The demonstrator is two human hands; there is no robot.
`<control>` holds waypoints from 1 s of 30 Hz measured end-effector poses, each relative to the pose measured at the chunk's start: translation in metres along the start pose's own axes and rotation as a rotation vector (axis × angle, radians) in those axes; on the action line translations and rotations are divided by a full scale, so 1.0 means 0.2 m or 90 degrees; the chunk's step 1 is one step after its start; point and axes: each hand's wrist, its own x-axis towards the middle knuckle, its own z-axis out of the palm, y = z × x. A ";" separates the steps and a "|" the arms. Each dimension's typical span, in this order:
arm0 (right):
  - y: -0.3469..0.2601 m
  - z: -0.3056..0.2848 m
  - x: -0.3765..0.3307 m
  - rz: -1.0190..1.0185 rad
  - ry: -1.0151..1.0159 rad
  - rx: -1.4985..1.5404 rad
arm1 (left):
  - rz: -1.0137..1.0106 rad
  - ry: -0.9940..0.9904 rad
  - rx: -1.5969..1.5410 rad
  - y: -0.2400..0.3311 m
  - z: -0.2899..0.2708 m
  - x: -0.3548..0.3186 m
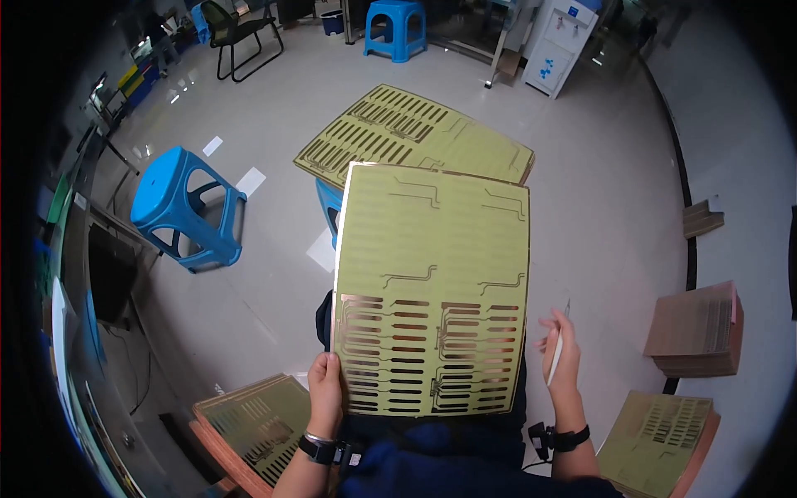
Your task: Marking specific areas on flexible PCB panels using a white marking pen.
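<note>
A large yellow-green circuit board panel (433,236) with copper slots and traces stands tilted over my lap. My left hand (325,388) grips its lower left edge, thumb on the front face; the fingers behind are hidden. To the right of the panel and apart from it, my right hand (565,365) is closed on a slim white pen-like tool (555,363). The tool's thin pointed tip is up and away from me. Beyond the held panel, similar panels (490,151) lie flat on a blue stool (327,203), partly hidden.
Panel stacks flank me at lower left (249,415) and lower right (652,444). A brown stack (693,332) stands by the right wall. Blue stools stand at left (187,207) and far back (397,29), near a chair (237,31) and a water dispenser (560,46).
</note>
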 end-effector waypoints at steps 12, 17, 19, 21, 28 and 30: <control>-0.41 0.51 0.32 -0.264 -0.333 0.160 | 0.117 0.075 0.224 -0.05 -0.04 0.03; -0.34 0.64 0.37 -0.330 -0.326 0.147 | 0.128 0.113 0.203 -0.04 0.02 0.01; -0.32 0.67 0.37 -0.402 -0.307 0.157 | 0.121 0.115 0.193 -0.06 0.01 0.02; -0.31 0.69 0.37 -0.440 -0.293 0.143 | 0.115 0.115 0.184 -0.06 0.00 0.02; -0.32 0.69 0.38 -0.490 -0.282 0.108 | 0.143 0.129 0.171 -0.08 0.01 0.03; -0.32 0.69 0.38 -0.488 -0.283 0.115 | 0.148 0.132 0.170 -0.08 0.00 0.03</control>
